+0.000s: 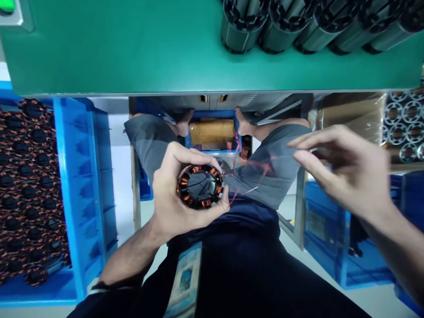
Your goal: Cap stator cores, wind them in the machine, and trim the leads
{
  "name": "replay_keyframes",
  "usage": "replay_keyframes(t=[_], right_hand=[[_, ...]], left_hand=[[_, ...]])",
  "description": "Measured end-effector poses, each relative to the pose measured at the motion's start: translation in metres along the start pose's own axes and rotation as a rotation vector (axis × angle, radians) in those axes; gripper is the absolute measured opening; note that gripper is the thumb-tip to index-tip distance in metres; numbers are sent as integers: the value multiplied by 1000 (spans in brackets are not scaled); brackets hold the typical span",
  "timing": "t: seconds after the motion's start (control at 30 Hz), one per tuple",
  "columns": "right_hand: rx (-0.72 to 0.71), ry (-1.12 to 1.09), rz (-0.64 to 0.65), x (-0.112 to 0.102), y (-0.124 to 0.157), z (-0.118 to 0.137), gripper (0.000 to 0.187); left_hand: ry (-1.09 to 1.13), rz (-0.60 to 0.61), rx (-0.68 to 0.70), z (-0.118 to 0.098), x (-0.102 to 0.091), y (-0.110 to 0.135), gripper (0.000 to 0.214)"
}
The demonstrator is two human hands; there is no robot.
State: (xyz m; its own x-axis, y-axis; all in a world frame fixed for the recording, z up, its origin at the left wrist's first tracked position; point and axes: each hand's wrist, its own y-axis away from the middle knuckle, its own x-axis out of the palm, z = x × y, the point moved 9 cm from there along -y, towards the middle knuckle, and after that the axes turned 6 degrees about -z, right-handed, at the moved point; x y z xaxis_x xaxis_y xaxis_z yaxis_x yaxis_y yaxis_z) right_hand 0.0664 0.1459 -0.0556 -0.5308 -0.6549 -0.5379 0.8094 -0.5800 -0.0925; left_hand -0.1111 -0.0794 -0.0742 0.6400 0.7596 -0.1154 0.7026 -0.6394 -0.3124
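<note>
My left hand (pixel 182 195) is wrapped around a motor stator (pixel 181 188), a black ring wound with copper coils, its open bore facing up. It is held above my lap. Thin red and dark lead wires (pixel 244 184) trail from its right side, some smeared by motion. My right hand (pixel 341 167) hovers to the right, apart from the stator. Its thumb and index fingertips come close together in a pinch and the other fingers curl in. Whether anything thin lies between them cannot be made out.
A green worktop (pixel 132 43) spans the front, with several dark cylindrical stators (pixel 243 36) at its right. At left, a blue crate (pixel 69 171) holds wound stators. Bare metal rings (pixel 412 111) fill a box at right, above blue bins (pixel 368 273). A small blue bin (pixel 214 116) lies between my feet.
</note>
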Motion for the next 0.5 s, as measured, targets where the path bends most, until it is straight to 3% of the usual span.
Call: replay_keyframes(t=[0.07,0.13,0.23,0.37,0.5], right_hand=[[-297,132,-35,1,11,44,29],[-555,212,85,24,27,82,21],[-725,243,153,50,37,109,24],[-654,262,228,67,30,93,25],[-657,286,227,70,22,50,17]], left_hand=[[-1,-21,2,-2,1,-4,60],[63,-7,1,-4,7,-7,60],[112,24,-32,-6,11,-8,67],[89,80,-106,-2,8,-3,77],[169,138,-154,11,11,4,75]])
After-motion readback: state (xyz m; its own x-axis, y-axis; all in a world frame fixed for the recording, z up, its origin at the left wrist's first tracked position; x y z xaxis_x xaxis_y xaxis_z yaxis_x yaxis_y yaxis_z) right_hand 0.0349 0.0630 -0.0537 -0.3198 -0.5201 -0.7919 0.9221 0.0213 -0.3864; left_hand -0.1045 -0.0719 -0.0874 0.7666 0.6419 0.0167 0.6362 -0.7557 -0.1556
